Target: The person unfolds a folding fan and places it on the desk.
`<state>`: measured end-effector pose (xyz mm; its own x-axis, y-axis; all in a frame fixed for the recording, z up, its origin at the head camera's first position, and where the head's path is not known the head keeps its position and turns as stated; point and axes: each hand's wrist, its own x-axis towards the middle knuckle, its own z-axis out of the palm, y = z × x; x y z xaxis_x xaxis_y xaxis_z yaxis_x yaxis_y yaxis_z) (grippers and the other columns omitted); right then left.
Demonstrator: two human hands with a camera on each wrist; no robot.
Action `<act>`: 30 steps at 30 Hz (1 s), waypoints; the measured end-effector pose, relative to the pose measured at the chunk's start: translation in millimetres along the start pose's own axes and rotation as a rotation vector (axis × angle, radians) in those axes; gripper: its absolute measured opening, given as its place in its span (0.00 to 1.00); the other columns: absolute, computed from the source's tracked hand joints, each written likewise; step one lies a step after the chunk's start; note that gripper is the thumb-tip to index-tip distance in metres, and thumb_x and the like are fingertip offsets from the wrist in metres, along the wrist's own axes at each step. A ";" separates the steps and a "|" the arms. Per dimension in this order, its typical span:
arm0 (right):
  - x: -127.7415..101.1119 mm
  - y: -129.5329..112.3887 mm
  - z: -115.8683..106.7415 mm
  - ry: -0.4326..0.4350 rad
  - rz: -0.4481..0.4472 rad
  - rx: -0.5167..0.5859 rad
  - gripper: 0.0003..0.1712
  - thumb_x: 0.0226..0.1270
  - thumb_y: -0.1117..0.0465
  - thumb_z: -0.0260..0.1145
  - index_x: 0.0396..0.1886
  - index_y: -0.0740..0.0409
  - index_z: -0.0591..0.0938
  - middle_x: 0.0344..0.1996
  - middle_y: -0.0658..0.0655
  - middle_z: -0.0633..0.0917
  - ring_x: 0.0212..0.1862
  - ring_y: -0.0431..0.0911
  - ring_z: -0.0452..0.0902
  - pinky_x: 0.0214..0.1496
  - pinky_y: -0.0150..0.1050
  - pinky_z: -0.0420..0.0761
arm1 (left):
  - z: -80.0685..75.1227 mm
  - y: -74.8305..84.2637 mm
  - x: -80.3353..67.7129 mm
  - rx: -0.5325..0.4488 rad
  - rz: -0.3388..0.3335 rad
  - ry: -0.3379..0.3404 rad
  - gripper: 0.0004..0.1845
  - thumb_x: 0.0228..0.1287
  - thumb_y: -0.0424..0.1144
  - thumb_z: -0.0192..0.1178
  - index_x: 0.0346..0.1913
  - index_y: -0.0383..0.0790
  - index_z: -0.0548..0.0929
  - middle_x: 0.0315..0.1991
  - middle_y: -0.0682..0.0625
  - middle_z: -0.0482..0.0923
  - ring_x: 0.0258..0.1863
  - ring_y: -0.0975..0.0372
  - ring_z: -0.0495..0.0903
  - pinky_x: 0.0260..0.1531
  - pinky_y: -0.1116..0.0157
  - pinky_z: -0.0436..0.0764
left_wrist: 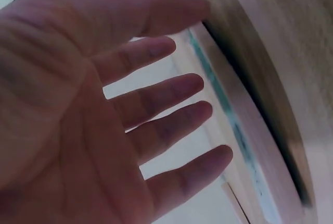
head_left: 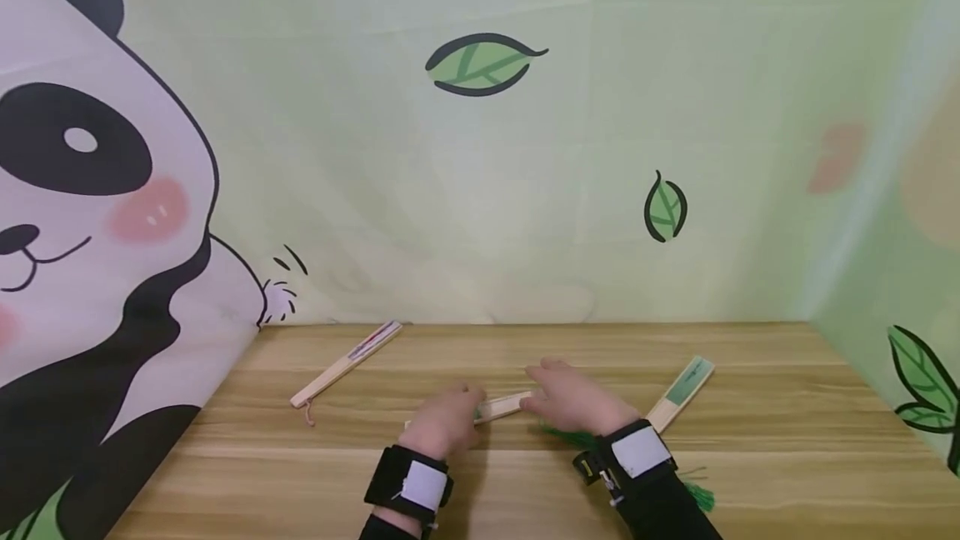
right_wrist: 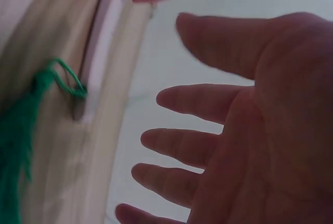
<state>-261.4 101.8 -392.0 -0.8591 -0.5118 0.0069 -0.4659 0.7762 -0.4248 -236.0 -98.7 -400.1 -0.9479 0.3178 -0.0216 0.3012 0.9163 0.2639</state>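
A folded hand fan (head_left: 504,407) with wooden ribs and a green-printed part lies on the wooden table between both hands. Its green tassel (right_wrist: 34,99), looped through the rib end, rests on the wood. Over the fan's left part is the left hand (head_left: 444,421), which hides that end in the head view; its fingers (left_wrist: 169,86) are extended and spread, tips close to the green strip of the fan (left_wrist: 221,88). The right hand (head_left: 573,398) hovers by the tasselled end, fingers (right_wrist: 182,140) straight and apart, palm holding nothing.
At the back left lies another folded fan (head_left: 347,363) with a pinkish cord. A third folded fan (head_left: 686,386), green at its far end, is partly behind the right wrist, with a green tassel (head_left: 701,496) near the sleeve. Behind the table (head_left: 780,407) hangs a panda-printed backdrop (head_left: 480,190).
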 end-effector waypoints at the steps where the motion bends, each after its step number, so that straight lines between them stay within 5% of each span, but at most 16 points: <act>1: 0.9 -0.7 2.4 -0.004 -0.012 -0.001 0.30 0.70 0.56 0.63 0.65 0.70 0.71 0.64 0.74 0.70 0.67 0.64 0.64 0.67 0.57 0.64 | 0.6 0.3 -0.5 0.010 -0.009 0.007 0.18 0.49 0.26 0.69 0.45 0.38 0.80 0.37 0.45 0.78 0.35 0.54 0.78 0.34 0.56 0.78; 12: 5.4 -5.8 16.3 -0.030 -0.075 -0.090 0.27 0.61 0.65 0.68 0.59 0.70 0.75 0.55 0.69 0.78 0.59 0.60 0.73 0.62 0.53 0.71 | 3.1 0.9 -1.0 0.040 -0.095 -0.001 0.15 0.48 0.27 0.70 0.40 0.40 0.80 0.36 0.45 0.77 0.40 0.52 0.78 0.39 0.50 0.77; 16: 6.2 -5.4 18.9 -0.033 -0.112 -0.095 0.16 0.56 0.68 0.69 0.45 0.65 0.79 0.40 0.61 0.81 0.45 0.53 0.77 0.50 0.50 0.77 | 1.7 0.9 -1.2 0.037 -0.126 -0.035 0.15 0.49 0.27 0.70 0.40 0.41 0.79 0.40 0.44 0.77 0.46 0.50 0.76 0.46 0.46 0.74; 20: 6.7 -5.4 20.5 -0.023 -0.159 -0.099 0.11 0.51 0.71 0.69 0.31 0.58 0.76 0.27 0.53 0.76 0.32 0.46 0.70 0.35 0.43 0.75 | -0.4 0.8 -1.9 0.060 -0.131 -0.062 0.16 0.48 0.27 0.70 0.40 0.42 0.78 0.42 0.44 0.76 0.49 0.49 0.74 0.51 0.43 0.72; 30: 4.0 -9.8 22.4 -0.015 -0.128 -0.156 0.16 0.46 0.71 0.71 0.37 0.59 0.80 0.31 0.53 0.78 0.38 0.50 0.75 0.43 0.46 0.77 | -0.9 0.8 -3.8 0.112 -0.158 -0.083 0.16 0.48 0.28 0.71 0.39 0.42 0.78 0.44 0.42 0.79 0.50 0.49 0.75 0.53 0.43 0.70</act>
<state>-255.5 83.9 -408.1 -0.7882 -0.6142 0.0381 -0.5991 0.7518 -0.2755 -232.2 -99.4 -399.0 -0.9740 0.1825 -0.1345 0.1633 0.9763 0.1421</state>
